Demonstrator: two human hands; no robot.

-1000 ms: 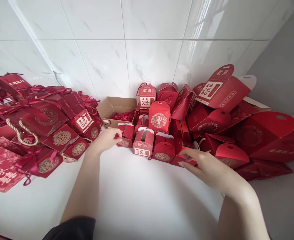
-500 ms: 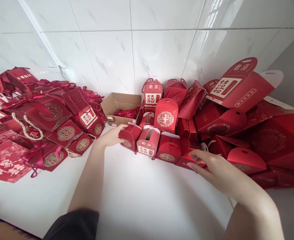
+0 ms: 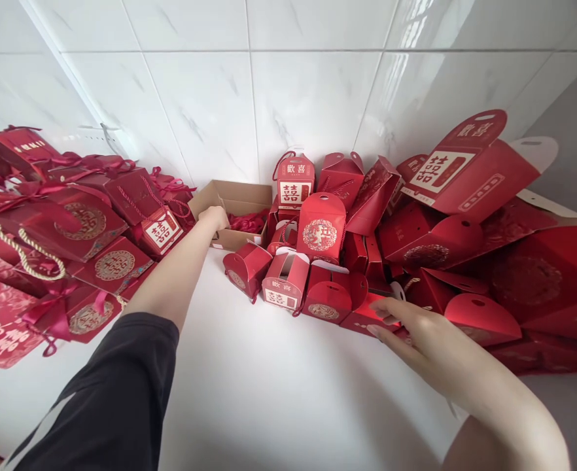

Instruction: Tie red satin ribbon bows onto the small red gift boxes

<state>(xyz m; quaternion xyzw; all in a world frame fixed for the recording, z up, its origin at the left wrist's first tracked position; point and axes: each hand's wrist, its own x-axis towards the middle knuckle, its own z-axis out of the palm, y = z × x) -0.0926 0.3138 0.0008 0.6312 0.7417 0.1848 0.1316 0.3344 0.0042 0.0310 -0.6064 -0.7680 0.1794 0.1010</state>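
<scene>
My left hand (image 3: 214, 219) is at the front left of an open cardboard box (image 3: 204, 197), its fingers curled and appearing closed on the wall; the fingertips are mostly hidden. Dark red ribbon (image 3: 249, 223) lies inside that box. Over a low red gift box (image 3: 357, 318) is my right hand (image 3: 399, 317), thumb and fingers apart, at its right side. A row of small red gift boxes runs left from there: a box with a gold emblem (image 3: 324, 307), one with a white label (image 3: 282, 291), and a dark red one (image 3: 247, 267) tilted at the end.
Several red gift boxes with ribbons and rope handles (image 3: 92, 216) are heaped at the left. A larger pile of red boxes (image 3: 470, 242) fills the right, with a big box (image 3: 479, 170) on top. White tiled wall (image 3: 308, 98) stands behind the white tabletop (image 3: 259, 379).
My left hand has let go of the dark red gift box at the row's left end and moved back and left to the cardboard box. My right hand stays nearly in place.
</scene>
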